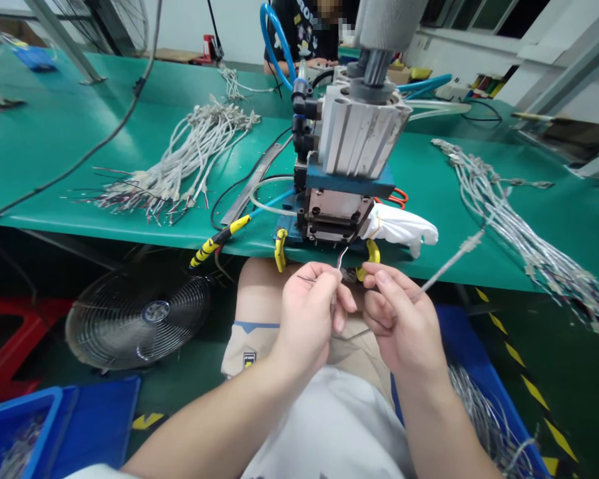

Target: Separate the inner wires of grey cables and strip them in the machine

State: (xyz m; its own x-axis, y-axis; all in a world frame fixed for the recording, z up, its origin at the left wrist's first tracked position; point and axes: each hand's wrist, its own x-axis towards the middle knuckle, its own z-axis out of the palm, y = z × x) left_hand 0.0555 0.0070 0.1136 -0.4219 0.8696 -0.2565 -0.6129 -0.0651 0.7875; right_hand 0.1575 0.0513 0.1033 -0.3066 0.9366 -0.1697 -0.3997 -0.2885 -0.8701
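My left hand (312, 309) and my right hand (399, 316) meet over my lap, just below the edge of the green bench (80, 140). Both pinch the thin coloured wire ends of a grey cable (449, 263) that trails off to the right. The bare wire tips (340, 259) point up toward the mouth of a small pneumatic press (347, 179) clamped at the bench edge. The press has a ribbed silver cylinder on top and a blue base.
A bundle of grey cables (180, 166) lies on the bench at left, another bundle (524, 226) at right. A white glove (404, 229) rests beside the press. A floor fan (137, 316) stands under the bench, with blue bins (54, 426) nearby. Another person (304, 33) sits across the bench.
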